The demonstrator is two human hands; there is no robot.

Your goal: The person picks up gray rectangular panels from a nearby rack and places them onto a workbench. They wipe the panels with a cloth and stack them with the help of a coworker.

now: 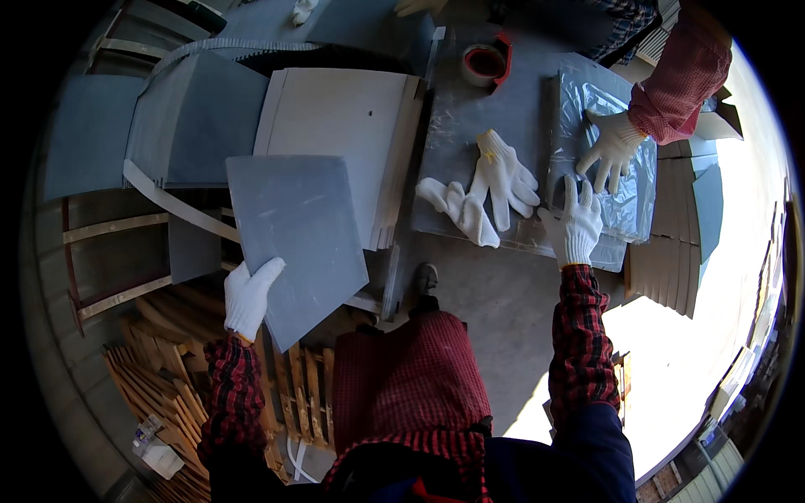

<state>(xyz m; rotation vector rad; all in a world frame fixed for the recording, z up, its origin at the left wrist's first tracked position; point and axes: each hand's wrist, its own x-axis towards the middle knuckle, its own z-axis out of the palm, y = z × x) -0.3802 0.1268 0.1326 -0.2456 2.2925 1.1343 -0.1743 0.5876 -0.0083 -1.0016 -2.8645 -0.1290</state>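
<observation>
My left hand, in a white knitted glove, grips a flat grey sheet by its lower left edge. The sheet is tilted and overlaps a stack of white boards behind it. My right hand, gloved the same way, lies with fingers stretched out at the left edge of a pile wrapped in clear plastic. Close to its fingertips, a co-worker's gloved hand rests on the same plastic from the far right. Two loose white gloves lie on the table, left of my right hand.
On the grey table stands a tape roll with a red dispenser. Grey sheets are stacked at the left. Wooden slats stand low on the left. More stacked boards are beyond the plastic-wrapped pile.
</observation>
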